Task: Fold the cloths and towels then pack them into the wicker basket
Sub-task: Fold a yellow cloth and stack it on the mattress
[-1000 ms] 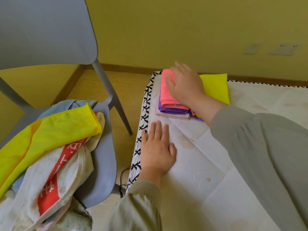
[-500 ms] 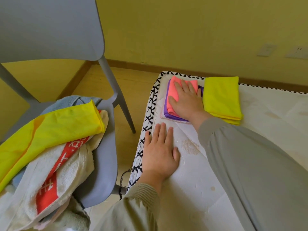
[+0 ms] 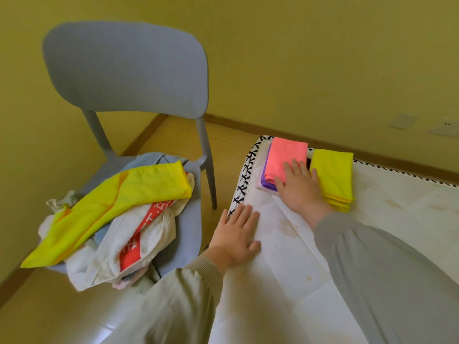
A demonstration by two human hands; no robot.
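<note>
Towel pile (image 3: 149, 232) on chair (image 3: 124, 70), left of mattress (image 3: 385, 219).

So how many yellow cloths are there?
2: loose yellow cloth tops the pile on the chair; folded yellow cloth lies on the mattress beside the right hand. Others may be buried.

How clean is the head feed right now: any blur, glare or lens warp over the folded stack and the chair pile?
Head view: light is soft and even, no glare, only faint shadows; wide-angle warp tilts and stretches the grey chair; the whole frame is slightly soft, yet the pink cloth under the right hand and the chair pile read clearly.
</note>
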